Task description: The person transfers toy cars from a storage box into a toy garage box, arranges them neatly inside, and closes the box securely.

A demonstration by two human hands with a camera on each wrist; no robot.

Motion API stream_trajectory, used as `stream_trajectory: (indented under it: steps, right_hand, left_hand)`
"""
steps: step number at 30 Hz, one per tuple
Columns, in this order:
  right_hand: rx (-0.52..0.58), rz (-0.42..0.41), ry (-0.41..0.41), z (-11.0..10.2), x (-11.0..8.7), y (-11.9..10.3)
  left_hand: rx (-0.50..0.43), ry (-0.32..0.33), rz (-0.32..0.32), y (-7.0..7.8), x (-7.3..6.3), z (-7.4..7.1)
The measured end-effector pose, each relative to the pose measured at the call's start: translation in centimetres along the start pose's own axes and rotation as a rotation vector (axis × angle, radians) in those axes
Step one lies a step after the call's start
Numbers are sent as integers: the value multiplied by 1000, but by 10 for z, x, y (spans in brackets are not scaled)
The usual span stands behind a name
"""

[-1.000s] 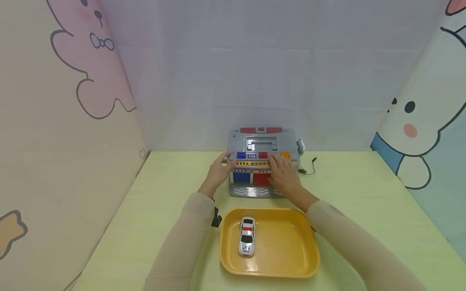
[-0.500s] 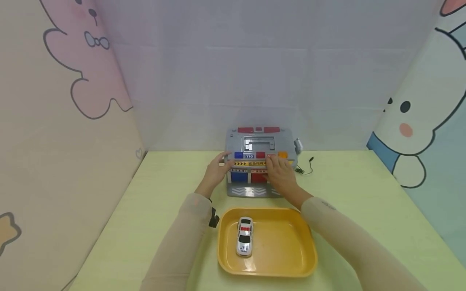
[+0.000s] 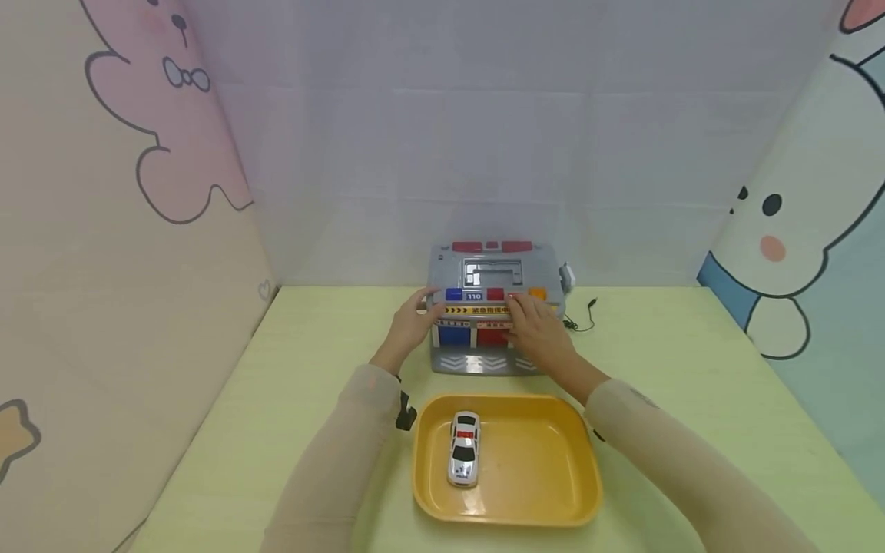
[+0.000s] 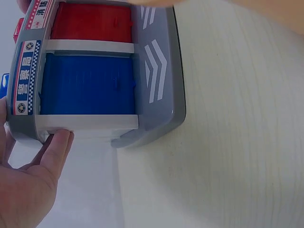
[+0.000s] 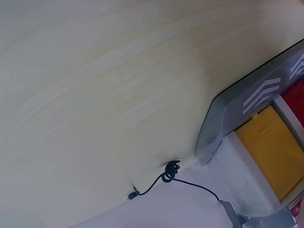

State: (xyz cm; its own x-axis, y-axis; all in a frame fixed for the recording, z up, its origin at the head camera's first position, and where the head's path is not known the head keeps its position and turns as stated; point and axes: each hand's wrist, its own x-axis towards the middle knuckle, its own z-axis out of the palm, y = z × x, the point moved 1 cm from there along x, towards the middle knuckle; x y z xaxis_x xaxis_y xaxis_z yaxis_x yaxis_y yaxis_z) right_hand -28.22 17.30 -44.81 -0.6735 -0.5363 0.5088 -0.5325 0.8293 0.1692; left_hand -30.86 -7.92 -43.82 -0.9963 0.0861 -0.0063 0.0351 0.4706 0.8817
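A grey toy police-station garage (image 3: 452, 269) stands at the back of the table, with blue, red and orange buttons along its roof front. My left hand (image 3: 410, 326) grips its left roof edge; in the left wrist view the left hand (image 4: 35, 183) has its fingers against the side wall. My right hand (image 3: 542, 334) rests its fingertips on the roof front, at the red button left of the orange button (image 3: 537, 293). Below are a blue door (image 4: 88, 85), a red door (image 4: 90, 21) and, in the right wrist view, an orange door (image 5: 270, 149). All three look closed.
Nearer to me is a yellow tray (image 3: 535, 516) with a white toy police car (image 3: 464, 461) lying in its left part. A thin black cable (image 5: 171, 172) with a plug lies right of the garage. The backdrop wall (image 3: 346, 192) rises just behind the garage.
My right wrist and forearm have shifted slightly to the right while the fingertips stay at the roof front. My left hand keeps its hold. The head view has moved slightly.
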Motion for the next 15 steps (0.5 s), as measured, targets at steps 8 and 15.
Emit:
stream_trajectory:
  steps: [8,15]
  right_hand:
    - [81,13,45,-7,-12,4]
    - [254,136,148,-9,-19,12]
  left_hand:
    - [-38,-11,-10,-2,3,-3]
    - [-73,-31,-39,6,4,-2]
